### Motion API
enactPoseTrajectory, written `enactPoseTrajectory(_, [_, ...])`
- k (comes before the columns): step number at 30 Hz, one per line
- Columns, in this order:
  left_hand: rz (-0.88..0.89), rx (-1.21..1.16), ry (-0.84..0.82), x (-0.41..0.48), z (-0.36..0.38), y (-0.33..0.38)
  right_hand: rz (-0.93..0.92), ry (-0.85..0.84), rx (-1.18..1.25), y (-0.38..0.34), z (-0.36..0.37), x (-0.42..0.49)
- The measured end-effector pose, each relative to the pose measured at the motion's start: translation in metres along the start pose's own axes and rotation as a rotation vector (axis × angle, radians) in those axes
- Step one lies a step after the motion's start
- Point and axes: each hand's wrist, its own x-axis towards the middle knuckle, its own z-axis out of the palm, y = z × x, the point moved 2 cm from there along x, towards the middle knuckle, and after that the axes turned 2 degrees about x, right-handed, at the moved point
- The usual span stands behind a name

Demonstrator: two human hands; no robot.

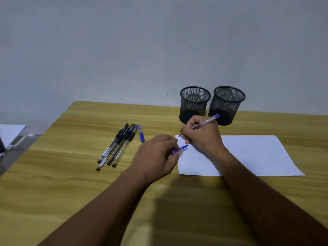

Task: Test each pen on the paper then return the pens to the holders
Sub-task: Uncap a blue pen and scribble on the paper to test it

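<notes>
A white sheet of paper (pixel 248 153) lies on the wooden table (pixel 71 183). My right hand (pixel 202 135) grips an uncapped blue pen (pixel 205 122) with its tip on the paper's far left corner. My left hand (pixel 156 157) rests at the paper's left edge and holds the blue pen cap (pixel 179 149). Several capped black pens (pixel 117 146) and one blue pen (pixel 141 134) lie together to the left. Two black mesh holders (pixel 194 103) (pixel 227 104) stand behind the paper, with no pens showing in them.
The holders stand close to the grey wall at the table's far edge. Off the table's left side lie a white sheet (pixel 10 134) and some dark items.
</notes>
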Motion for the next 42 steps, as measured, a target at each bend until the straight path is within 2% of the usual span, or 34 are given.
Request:
enactPoseTrajectory(11, [-0.025,-0.014,0.002,0.0002,-0.0015,0.0012,0.021,-0.032,0.085,0.0006,0.0017,0.0001])
enactPoseTrajectory(25, [-0.031,-0.009,-0.012,0.0009,-0.0024,0.0022,0.011,0.007,-0.017,0.0023,-0.0010,-0.0012])
enactPoseTrajectory(34, [-0.031,0.000,-0.024,0.0018,-0.0023,0.0023,0.008,-0.031,-0.014,-0.0036,-0.0027,-0.0056])
enactPoseTrajectory(42, [-0.032,-0.009,-0.010,0.0011,-0.0010,0.0018,0.006,0.012,-0.032,-0.0061,-0.0042,-0.0055])
